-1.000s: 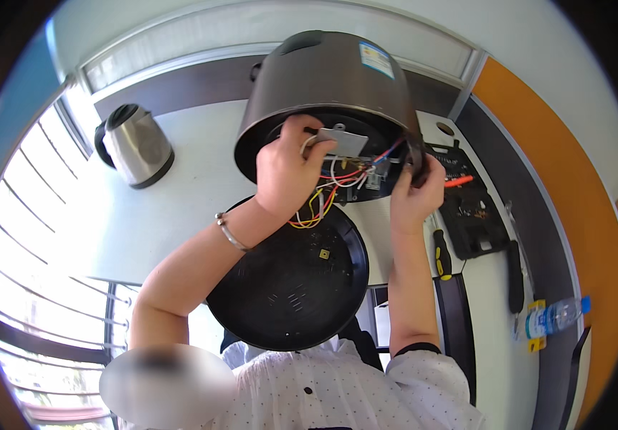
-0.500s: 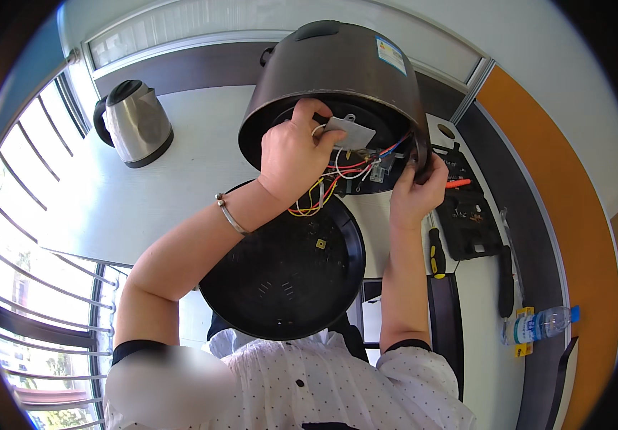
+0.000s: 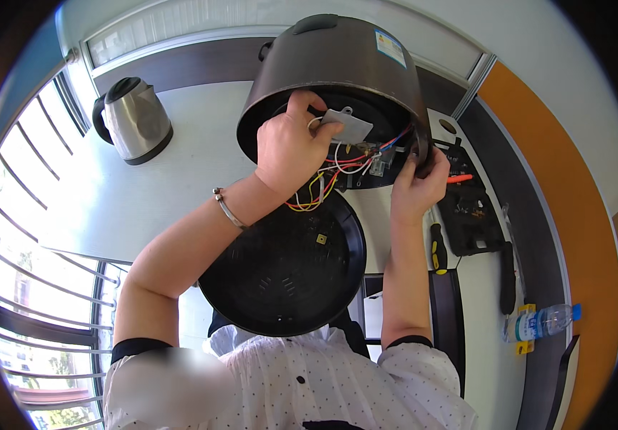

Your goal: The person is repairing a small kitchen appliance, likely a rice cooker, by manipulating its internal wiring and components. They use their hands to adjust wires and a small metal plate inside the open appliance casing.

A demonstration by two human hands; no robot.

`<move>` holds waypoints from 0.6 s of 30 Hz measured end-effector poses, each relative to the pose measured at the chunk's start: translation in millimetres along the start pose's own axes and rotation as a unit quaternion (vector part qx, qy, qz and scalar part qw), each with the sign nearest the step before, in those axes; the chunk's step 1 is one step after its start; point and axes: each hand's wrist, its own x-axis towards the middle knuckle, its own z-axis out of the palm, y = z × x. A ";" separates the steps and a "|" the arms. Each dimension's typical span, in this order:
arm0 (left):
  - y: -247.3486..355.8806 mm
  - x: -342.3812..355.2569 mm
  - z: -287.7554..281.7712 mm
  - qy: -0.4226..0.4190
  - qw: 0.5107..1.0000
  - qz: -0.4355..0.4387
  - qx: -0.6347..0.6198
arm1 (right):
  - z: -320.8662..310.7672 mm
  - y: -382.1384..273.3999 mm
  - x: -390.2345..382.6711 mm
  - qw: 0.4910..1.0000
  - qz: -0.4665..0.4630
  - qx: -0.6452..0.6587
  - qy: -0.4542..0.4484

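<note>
Housing: I have the dark appliance housing [image 3: 330, 64] top centre in my view, tipped on its side above the far part of the worktop [image 3: 187, 186], open end toward the wearer. Pale sticker [image 3: 390, 49] on its wall.
Plate: grey metal plate [image 3: 350, 128], slanted, in the housing's mouth, just above the wiring.
Left grip [image 3: 282, 152]: bare hand, reaching into the mouth. I read it as pinching the plate's left edge, thumb on the front face.
Right grip [image 3: 421, 185]: bare hand, closed on the housing's right rim, thumb on the inner side. Some fingertips hidden from me.
Wires: red, white, blue and yellow wires [image 3: 310, 208] in a loose tangle between the two grips; yellow loops hang over the dish's far edge.
Dish: round black dish [image 3: 273, 269] below the housing, close to the wearer's body, small yellow square part [image 3: 321, 239] in it. Can't tell what carries it.
Right side: black-and-yellow screwdriver [image 3: 438, 247] just beside the right forearm, open black tool case [image 3: 467, 229] past it, clear bottle [image 3: 549, 321] with blue cap farther out.
Left side: steel kettle [image 3: 135, 122], upright, well apart from the housing.
</note>
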 end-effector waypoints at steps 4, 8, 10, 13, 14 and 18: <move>-3.1 1.7 0.3 0.010 0.999 0.033 0.037 | 2.3 1.0 0.3 1.000 -0.007 0.003 0.008; -0.8 5.7 -0.9 0.028 0.994 0.070 0.075 | -3.1 -3.5 1.4 0.999 -0.002 -0.045 -0.013; -3.2 5.3 -0.4 0.031 0.991 0.083 0.098 | -2.0 -1.8 1.6 0.999 -0.013 -0.030 -0.003; -3.8 5.6 -0.4 0.055 0.986 0.106 0.116 | 0.5 0.4 0.2 1.000 -0.007 -0.013 0.001; -3.3 6.3 -0.8 0.067 0.984 0.113 0.119 | 0.9 0.5 -0.2 1.000 -0.002 -0.009 0.000; -3.9 10.4 -3.1 0.052 0.983 0.125 0.124 | 1.0 -1.4 0.5 1.000 -0.002 -0.004 0.004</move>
